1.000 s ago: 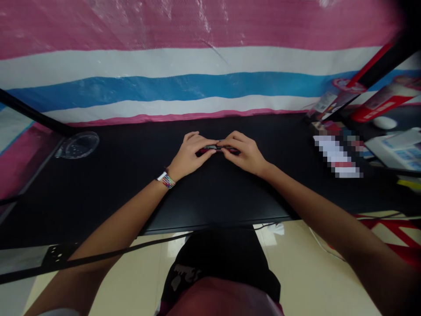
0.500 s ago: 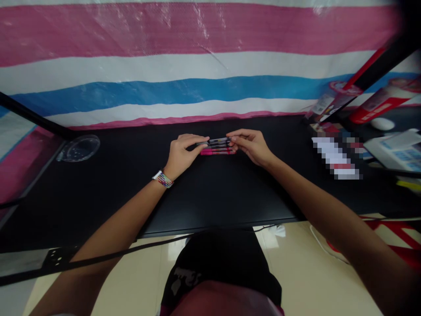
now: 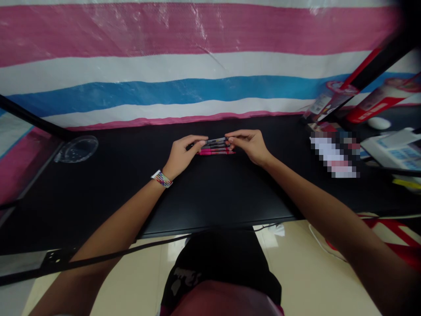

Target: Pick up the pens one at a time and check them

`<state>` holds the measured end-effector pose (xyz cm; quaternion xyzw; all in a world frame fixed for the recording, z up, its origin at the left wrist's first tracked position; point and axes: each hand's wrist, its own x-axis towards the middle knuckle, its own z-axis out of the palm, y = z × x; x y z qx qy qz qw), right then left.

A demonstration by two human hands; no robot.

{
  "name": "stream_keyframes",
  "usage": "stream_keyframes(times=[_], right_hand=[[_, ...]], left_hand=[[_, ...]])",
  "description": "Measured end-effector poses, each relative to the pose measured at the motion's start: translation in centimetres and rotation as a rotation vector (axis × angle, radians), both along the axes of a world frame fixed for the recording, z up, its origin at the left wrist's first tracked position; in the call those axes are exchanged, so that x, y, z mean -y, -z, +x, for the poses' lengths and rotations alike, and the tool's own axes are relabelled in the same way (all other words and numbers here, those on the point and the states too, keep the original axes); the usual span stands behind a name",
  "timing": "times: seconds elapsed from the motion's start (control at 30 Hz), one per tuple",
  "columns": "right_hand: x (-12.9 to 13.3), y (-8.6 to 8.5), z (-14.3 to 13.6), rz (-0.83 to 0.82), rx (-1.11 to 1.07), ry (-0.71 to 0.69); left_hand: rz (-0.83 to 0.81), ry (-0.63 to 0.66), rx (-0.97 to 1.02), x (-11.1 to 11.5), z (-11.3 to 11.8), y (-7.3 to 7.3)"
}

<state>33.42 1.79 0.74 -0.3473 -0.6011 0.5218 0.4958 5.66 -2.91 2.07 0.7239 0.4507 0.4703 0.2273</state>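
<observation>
Several pens lie side by side on the black table, pointing left to right. Nearest me are pink pens [image 3: 215, 152]; behind them are dark ones. At the far side of the row is a clear-barrelled pen with dark ends [image 3: 216, 141], slightly tilted, its right end a little higher in the picture. My left hand [image 3: 184, 153], with a colourful wristband, pinches that pen's left end between thumb and fingers. On its right end, the thumb and fingertips of my right hand [image 3: 250, 145] are closed. Fingers hide both tips.
A clear plastic lid [image 3: 79, 149] lies at the left. Toward the right back stand a cup with a red straw [image 3: 330, 101] and a red-and-white cup [image 3: 378, 103], near a white rounded object [image 3: 379, 123]. Papers [image 3: 394, 149] lie at the right. A striped sheet [image 3: 184, 94] hangs behind the table [image 3: 217, 193].
The far pen has shifted slightly left and now sits a bit more tilted against the row. Both hands stay on its ends. The whole view has shifted slightly.
</observation>
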Motion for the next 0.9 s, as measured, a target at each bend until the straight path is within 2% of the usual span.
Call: stream_keyframes(times=[0.1,0.23,0.37,0.5,0.63,0.9], right_hand=[[-0.2,0.0,0.0,-0.031,-0.035,0.019],[-0.4,0.1,0.0,-0.050,-0.042,-0.001],[-0.5,0.2,0.0,-0.072,-0.068,0.010],[-0.5,0.1,0.0,-0.107,-0.087,0.002],[-0.5,0.2,0.0,-0.157,-0.103,0.022],[-0.8,0.3,0.0,-0.197,-0.177,0.043]], left_hand=[[0.010,-0.012,0.044,-0.4,-0.2,0.3],[-0.118,-0.034,0.057,-0.8,-0.4,0.6],[-0.037,-0.047,0.117,-1.1,-0.7,0.7],[-0.115,-0.050,0.129,-1.3,-0.8,0.7],[-0.051,-0.010,0.144,-1.4,-0.9,0.7],[-0.050,-0.004,0.186,-1.7,-1.3,1.0]])
